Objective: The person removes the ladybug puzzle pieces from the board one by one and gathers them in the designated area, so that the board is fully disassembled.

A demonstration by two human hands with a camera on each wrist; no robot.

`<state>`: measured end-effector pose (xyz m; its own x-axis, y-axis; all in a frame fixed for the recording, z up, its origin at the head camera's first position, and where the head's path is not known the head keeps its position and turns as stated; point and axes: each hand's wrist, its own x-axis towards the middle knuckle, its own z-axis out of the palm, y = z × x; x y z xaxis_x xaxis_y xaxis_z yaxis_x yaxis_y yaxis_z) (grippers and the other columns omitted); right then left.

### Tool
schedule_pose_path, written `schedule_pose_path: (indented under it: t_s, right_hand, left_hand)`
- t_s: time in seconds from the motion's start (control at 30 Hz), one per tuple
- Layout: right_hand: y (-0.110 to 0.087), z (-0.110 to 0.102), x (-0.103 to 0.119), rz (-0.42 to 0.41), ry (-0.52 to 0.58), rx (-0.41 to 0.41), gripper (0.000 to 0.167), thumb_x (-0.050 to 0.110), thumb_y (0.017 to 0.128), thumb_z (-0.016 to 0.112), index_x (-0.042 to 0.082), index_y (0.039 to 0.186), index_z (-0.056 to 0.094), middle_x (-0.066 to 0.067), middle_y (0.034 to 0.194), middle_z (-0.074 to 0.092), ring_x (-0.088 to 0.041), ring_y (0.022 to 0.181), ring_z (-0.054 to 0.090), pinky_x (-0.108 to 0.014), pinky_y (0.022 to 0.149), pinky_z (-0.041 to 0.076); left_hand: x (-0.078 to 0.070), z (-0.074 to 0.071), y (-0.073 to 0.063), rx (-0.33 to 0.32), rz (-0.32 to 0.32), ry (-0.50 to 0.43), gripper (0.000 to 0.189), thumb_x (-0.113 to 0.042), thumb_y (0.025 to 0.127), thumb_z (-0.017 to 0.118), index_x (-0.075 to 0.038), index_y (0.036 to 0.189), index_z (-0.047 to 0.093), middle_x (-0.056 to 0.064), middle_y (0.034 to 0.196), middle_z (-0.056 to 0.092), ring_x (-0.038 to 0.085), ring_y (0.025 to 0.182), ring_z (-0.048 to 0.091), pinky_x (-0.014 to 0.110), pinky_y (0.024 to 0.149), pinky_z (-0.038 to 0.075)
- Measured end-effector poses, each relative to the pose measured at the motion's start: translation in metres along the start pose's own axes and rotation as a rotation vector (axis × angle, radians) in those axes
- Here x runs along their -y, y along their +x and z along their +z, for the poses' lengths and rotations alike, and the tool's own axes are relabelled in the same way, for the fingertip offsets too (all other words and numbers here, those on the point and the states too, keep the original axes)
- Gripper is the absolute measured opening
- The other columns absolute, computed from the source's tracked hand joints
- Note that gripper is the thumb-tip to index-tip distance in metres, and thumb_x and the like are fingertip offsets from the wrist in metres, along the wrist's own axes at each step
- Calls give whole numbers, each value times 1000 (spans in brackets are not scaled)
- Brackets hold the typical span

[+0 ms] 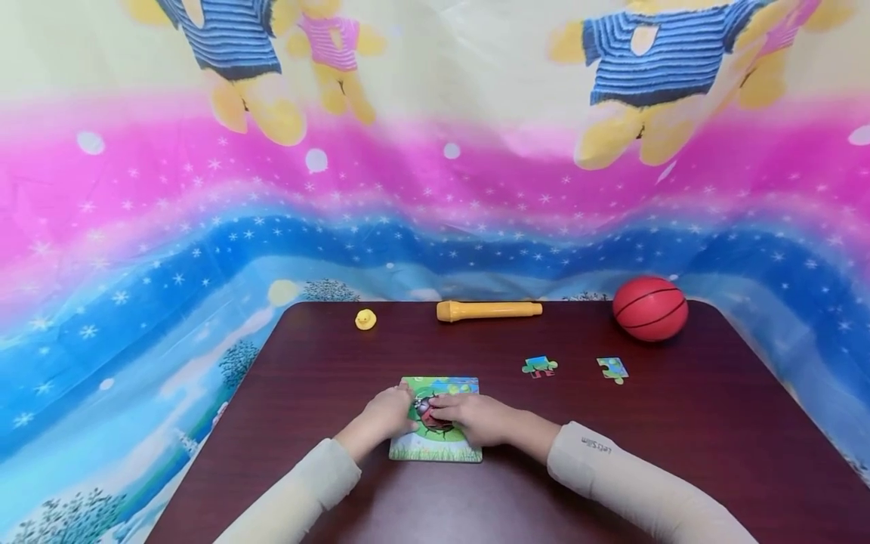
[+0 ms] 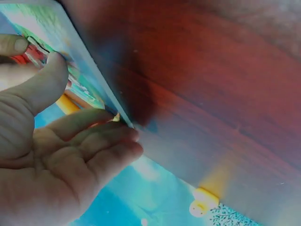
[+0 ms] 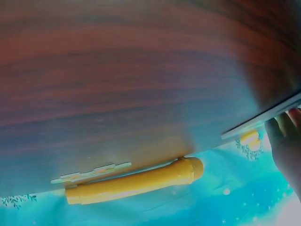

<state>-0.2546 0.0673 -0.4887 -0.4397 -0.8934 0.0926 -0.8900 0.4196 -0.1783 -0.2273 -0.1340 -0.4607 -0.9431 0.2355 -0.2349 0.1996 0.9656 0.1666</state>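
Observation:
A square picture puzzle (image 1: 435,455) with a beetle on green and a grass border lies on the dark table in the head view. My left hand (image 1: 389,412) holds its left side, thumb over the picture and fingers along the outer edge; the left wrist view shows this left hand (image 2: 70,150) from the palm side. From the right, my right hand (image 1: 479,419) reaches over the picture and pinches a red puzzle piece (image 2: 33,52) at the beetle; its fingers cover much of that piece. In the right wrist view only part of the right hand (image 3: 288,146) shows.
Two loose puzzle pieces lie to the right, one blue and red (image 1: 540,367), one blue and green (image 1: 613,369). Along the back stand a yellow duck (image 1: 365,319), a yellow toy microphone (image 1: 489,310) and a red ball (image 1: 650,308). A printed cloth (image 1: 435,181) hangs behind the table.

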Motion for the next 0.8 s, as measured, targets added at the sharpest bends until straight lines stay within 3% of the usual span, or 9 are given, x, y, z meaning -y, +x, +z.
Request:
schedule_pose_path:
  t_s: [0.07,0.17,0.27,0.43,0.67,0.73,0.8]
  right_hand:
    - [7,0,-1,44,33,-76,41,6,87,59,13,128,60,-4,130,57,-18,118,54,-34,93,48]
    - [20,-1,-4,186,43,-192,29,18,90,62,12,117,67,-3,111,63,-17,100,59,-34,85,50]
    - [36,-1,-5,352,10,-221,27,29,88,66,11,107,71,-1,95,62,-17,84,56,-33,74,50]
    - [58,1,3,532,-48,-96,37,43,83,69,14,105,70,-1,91,58,-18,78,52,-34,65,48]
    - [80,-2,22,721,-92,2,48,47,79,72,8,105,63,-8,97,55,-25,88,53,-40,73,49]
    - [83,-2,26,751,-134,30,46,47,80,70,7,103,64,-9,99,55,-26,91,53,-42,77,49]
    - [85,-2,31,755,-169,66,36,46,83,67,11,91,68,-8,100,55,-26,93,52,-44,79,48]
  left_hand:
    - [2,2,0,-23,4,-32,65,-32,79,76,1,131,53,21,143,40,35,131,40,46,102,39]
    - [6,4,-1,-52,-8,-63,72,-34,77,78,0,134,50,19,145,38,37,135,34,47,107,32]
    - [9,6,-1,-63,-36,-60,77,-40,75,78,-3,136,48,16,147,38,35,137,31,47,108,30]
    - [13,8,0,-38,-72,-50,79,-47,75,76,-8,138,48,13,147,38,34,138,30,48,108,30]
    - [15,5,1,-29,-101,-11,82,-51,75,73,-10,140,45,11,150,35,33,139,28,50,108,28]
    - [16,4,1,-25,-110,-12,82,-51,75,74,-10,141,45,11,150,35,33,139,27,50,109,27]
    - [18,4,0,-15,-121,-13,83,-51,75,73,-11,141,44,10,150,34,33,139,26,49,109,26]
